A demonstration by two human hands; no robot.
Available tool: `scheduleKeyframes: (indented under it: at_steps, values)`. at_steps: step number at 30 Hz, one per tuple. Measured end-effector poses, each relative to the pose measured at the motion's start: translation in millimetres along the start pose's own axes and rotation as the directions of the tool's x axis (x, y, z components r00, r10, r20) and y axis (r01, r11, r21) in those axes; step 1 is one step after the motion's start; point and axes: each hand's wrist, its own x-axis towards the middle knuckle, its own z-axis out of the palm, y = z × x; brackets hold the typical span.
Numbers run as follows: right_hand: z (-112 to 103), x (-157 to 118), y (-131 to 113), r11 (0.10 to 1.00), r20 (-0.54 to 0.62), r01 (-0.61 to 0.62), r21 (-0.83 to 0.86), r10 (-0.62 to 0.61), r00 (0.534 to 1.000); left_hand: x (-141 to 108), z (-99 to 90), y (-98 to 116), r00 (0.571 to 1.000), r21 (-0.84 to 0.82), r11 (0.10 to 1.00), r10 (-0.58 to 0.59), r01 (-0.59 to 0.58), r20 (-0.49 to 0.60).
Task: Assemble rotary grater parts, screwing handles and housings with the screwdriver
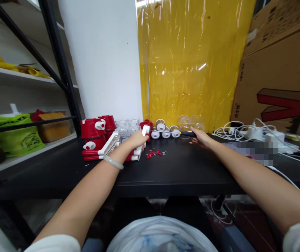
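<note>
My left hand [138,139] is closed round a white plastic part [146,130] beside a red piece; its fingertips are partly hidden. In my right hand [201,137] is a screwdriver [188,133] with a black and yellow handle, pointing left towards several white-rimmed round cups [175,132]. Small red parts [154,153] and loose screws [164,153] lie on the black table between my hands. Left of my left hand are stacked red housings [92,128], long red and white pieces [110,144] and clear plastic cups [123,127].
Clear round containers [190,121] stand behind my right hand, against a yellow plastic curtain [192,63]. White cables and adapters [255,132] crowd the table's right side, near a large cardboard box [276,70]. A shelf rack [61,59] rises at the left.
</note>
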Motion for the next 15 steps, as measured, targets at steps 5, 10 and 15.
scheduleKeyframes:
  at_steps: [5,10,15]
  values:
    - [2.9,-6.1,-8.2,0.986,-0.007,0.001,0.164,0.000,1.000,-1.0,0.7,-0.1,1.000,-0.023,1.000,-0.003,0.003,0.005]
    - [2.6,-7.7,-11.3,0.976,-0.035,0.007,0.218,0.000,0.999,-3.5,-0.3,2.8,0.999,-0.008,0.999,0.038,-0.038,0.001]
    - [2.1,-2.4,-8.3,0.993,-0.063,-0.022,0.119,0.029,0.998,-5.2,-3.1,6.1,1.000,0.000,1.000,0.020,-0.020,-0.008]
